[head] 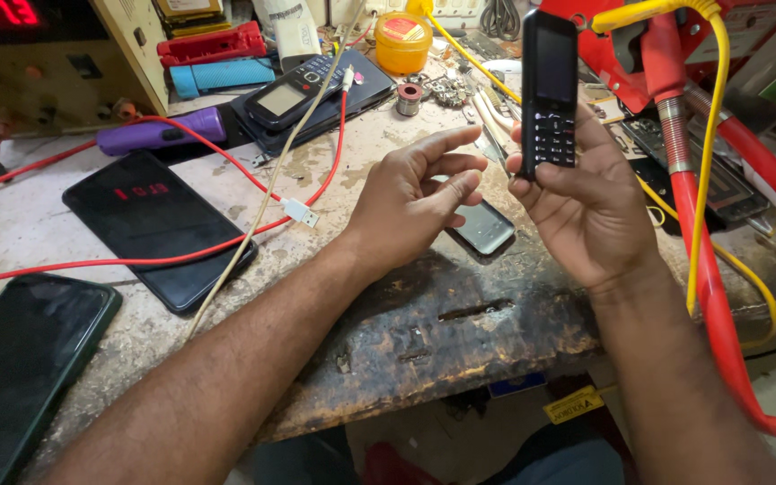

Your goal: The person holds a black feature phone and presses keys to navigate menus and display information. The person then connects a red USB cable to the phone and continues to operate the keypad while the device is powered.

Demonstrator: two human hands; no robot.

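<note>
Upright above a scarred workbench (460,332), a slim black keypad phone (550,90) stands in the right hand (586,207), fingers clamped on its lower edges. Likely light, rigid and smooth-sided, it looks best gripped by the sides, off the screen. Beside it the left hand (415,198) hovers empty, fingers loosely spread, over a small phone (485,226).
</note>
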